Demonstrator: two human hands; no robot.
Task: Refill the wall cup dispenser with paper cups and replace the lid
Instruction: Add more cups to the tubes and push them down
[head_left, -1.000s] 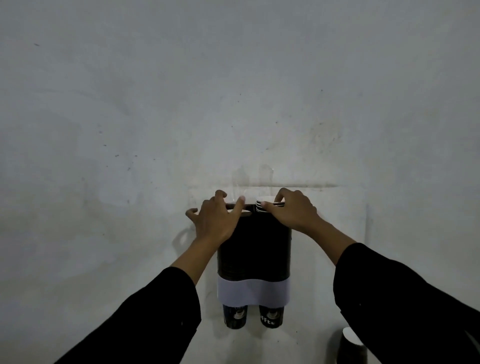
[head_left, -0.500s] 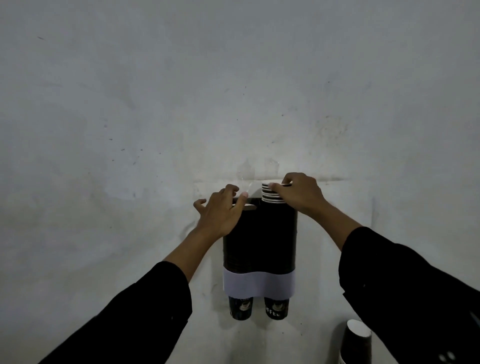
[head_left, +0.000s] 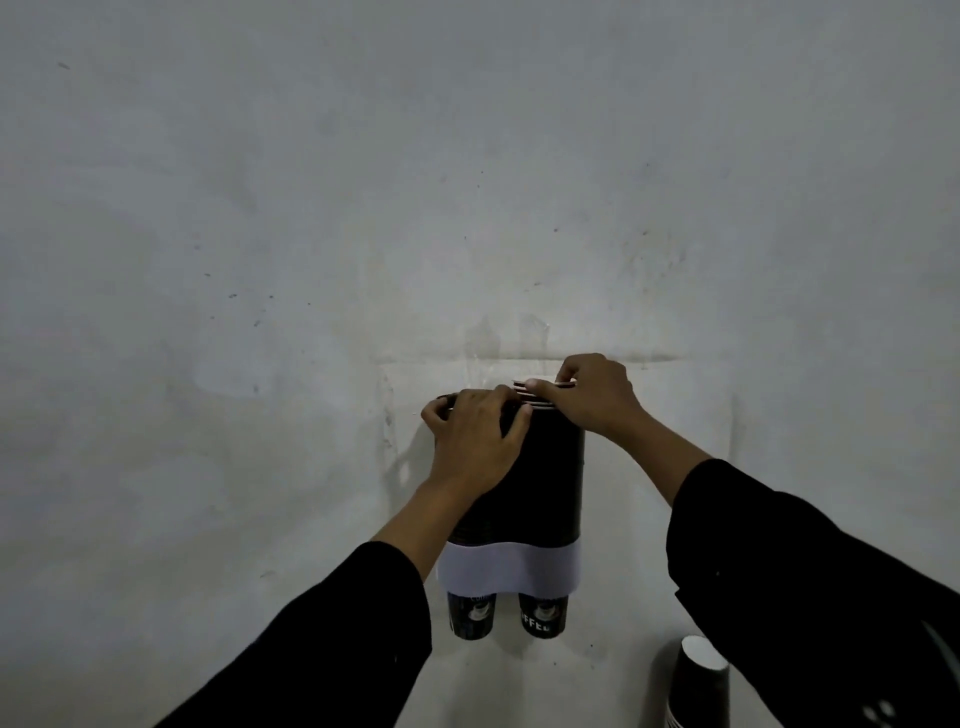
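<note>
A black two-tube cup dispenser with a white band near its bottom hangs on the wall. Two dark paper cups poke out below it. My right hand pinches the rims of a stack of paper cups sticking out of the right tube's top. My left hand lies over the top of the left tube, fingers curled on its rim. No lid can be made out.
A pale, scuffed wall fills the view. At the bottom right stands another stack of dark paper cups, partly behind my right sleeve.
My right hand raised the cup stack half a second ago and has pushed it lower into the right tube. My left hand shifted further over the left tube's top.
</note>
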